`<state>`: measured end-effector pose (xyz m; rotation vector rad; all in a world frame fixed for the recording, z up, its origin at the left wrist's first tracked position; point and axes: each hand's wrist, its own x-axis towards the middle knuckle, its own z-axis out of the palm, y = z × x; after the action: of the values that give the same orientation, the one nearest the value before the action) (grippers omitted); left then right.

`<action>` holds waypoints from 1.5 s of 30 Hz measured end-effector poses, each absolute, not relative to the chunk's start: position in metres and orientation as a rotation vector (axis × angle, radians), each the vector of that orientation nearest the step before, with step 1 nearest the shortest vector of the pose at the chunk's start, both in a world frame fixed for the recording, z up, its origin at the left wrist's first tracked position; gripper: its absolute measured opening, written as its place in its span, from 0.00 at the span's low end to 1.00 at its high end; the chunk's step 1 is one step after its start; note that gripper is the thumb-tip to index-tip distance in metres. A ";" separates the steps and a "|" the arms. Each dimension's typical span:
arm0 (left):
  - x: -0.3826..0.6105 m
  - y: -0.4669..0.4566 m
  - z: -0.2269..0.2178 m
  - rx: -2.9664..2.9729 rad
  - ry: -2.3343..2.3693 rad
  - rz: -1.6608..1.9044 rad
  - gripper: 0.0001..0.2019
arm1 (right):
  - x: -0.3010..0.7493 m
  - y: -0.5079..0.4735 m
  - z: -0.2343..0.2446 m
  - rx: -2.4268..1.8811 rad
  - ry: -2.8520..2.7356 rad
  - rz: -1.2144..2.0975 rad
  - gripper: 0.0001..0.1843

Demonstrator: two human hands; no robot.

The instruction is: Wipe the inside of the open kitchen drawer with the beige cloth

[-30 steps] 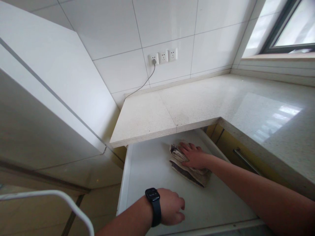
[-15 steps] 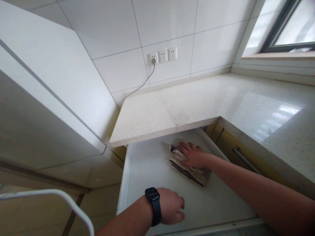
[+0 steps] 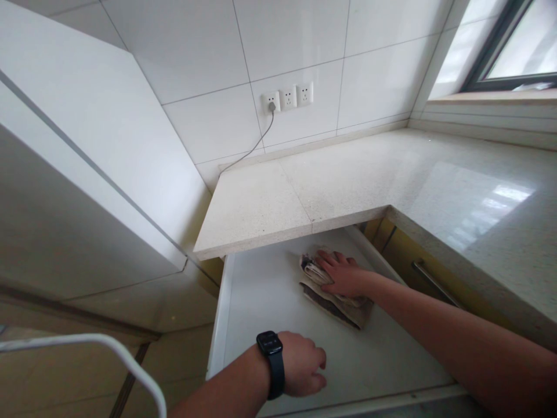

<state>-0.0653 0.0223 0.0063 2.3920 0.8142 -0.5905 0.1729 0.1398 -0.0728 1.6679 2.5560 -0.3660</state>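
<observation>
A folded beige cloth (image 3: 342, 310) with dark brown patches lies on the white bottom of a pulled-out drawer (image 3: 256, 296). From above, my right hand (image 3: 343, 276) presses on the cloth, its fingers bent over the folded part and the thumb against its near side. My left hand (image 3: 302, 363) is over the front part of the drawer, apart from the cloth. Its fingers are loosely curled with a gap to the thumb, and nothing shows between them. A black watch (image 3: 270, 351) is on my left wrist.
A pale stone countertop (image 3: 252, 203) overhangs the back of the drawer. On the right, a cabinet handle (image 3: 435, 283) sits beneath the counter. A tall white cabinet (image 3: 100, 139) stands left. A plugged-in cord (image 3: 256, 145) runs down from the wall sockets (image 3: 288, 98). A white curved tube (image 3: 108, 345) crosses the lower left.
</observation>
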 end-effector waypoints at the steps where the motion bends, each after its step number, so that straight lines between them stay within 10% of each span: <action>1: -0.065 0.022 0.007 2.392 0.813 -0.590 0.24 | 0.173 0.140 -0.073 1.664 2.556 -0.373 0.48; 45: -0.066 0.022 0.007 2.394 0.822 -0.599 0.24 | 0.173 0.141 -0.075 1.668 2.547 -0.368 0.49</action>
<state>-0.0660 0.0220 0.0074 2.3937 0.8220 -0.5986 0.1731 0.1412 -0.0753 1.6679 2.5472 -0.3679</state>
